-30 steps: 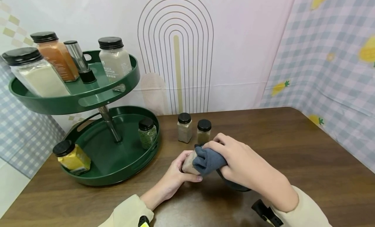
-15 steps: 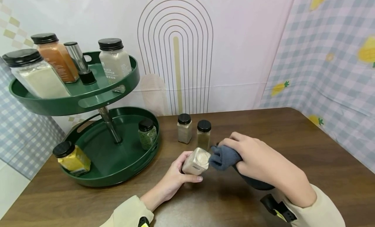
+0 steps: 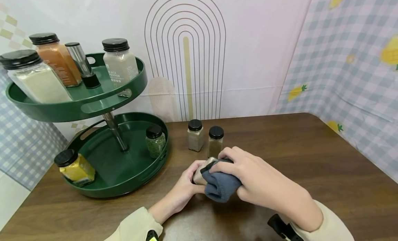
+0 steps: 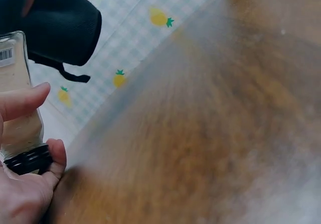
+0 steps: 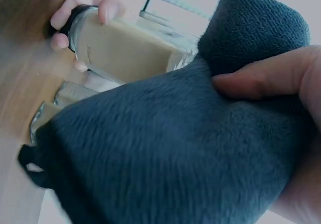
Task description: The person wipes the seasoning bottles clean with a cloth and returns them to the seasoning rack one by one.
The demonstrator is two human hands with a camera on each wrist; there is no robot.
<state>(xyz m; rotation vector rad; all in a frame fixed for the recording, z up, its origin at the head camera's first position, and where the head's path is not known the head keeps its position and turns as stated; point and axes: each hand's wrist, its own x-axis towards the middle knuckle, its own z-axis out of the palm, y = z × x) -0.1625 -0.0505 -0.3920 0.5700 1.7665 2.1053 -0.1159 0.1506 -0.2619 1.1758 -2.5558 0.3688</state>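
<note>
My left hand (image 3: 181, 189) grips a small clear spice jar (image 5: 120, 50) of beige powder, tilted so that its black lid (image 4: 29, 158) lies in the palm and its base points toward the right hand. A barcode label shows on its side in the left wrist view. My right hand (image 3: 252, 175) holds a bunched dark blue-grey cloth (image 3: 222, 185) against the base end of the jar. In the right wrist view the thumb presses into the cloth, which has a small loop at one corner. Behind the hands stand two more small spice jars, one paler (image 3: 195, 137), one darker (image 3: 215, 142).
A two-tier green tray stand (image 3: 118, 185) occupies the left. Its upper tier bears several large jars and a metal-and-black cylinder (image 3: 81, 65). Below are a green herb jar (image 3: 155, 141) and a yellow jar (image 3: 76, 167) leaning at the rim. A patterned cloth wall (image 3: 348, 78) backs the table.
The cloth comes off the jar's base to the right half a second ago, baring the base, then returns left over it. The left hand keeps its place with the jar.
</note>
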